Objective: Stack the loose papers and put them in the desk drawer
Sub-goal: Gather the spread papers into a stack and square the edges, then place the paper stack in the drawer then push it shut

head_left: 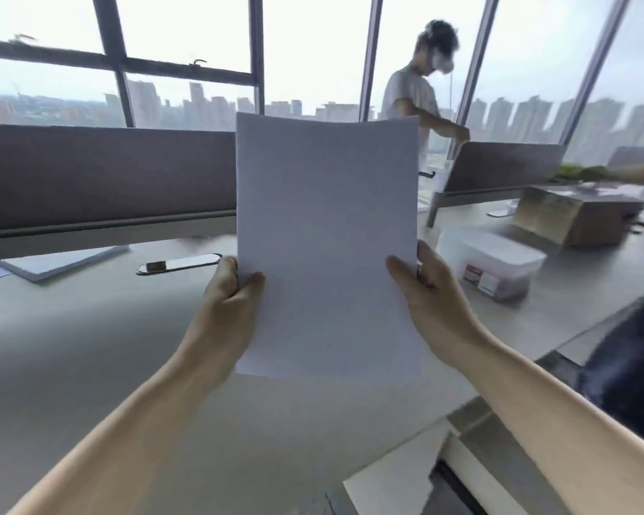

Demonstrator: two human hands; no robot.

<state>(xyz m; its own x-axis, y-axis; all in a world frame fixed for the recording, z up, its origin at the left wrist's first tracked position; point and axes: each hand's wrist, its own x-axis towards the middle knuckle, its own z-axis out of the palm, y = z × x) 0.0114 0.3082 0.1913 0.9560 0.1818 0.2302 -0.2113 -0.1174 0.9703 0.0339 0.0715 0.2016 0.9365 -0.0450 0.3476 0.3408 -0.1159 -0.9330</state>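
Daylight enters through the windows ahead; the sky is overexposed to near white and the skyline hazy. The backlit paper reads grey-lavender, in shade on its near face. The desk carries soft, diffuse reflections. Motion blur smears the standing person and right-hand objects. Wide-angle distortion bends the window frames and edges.

We look from head height, forward and slightly down across the desk, close over it, facing the windows.
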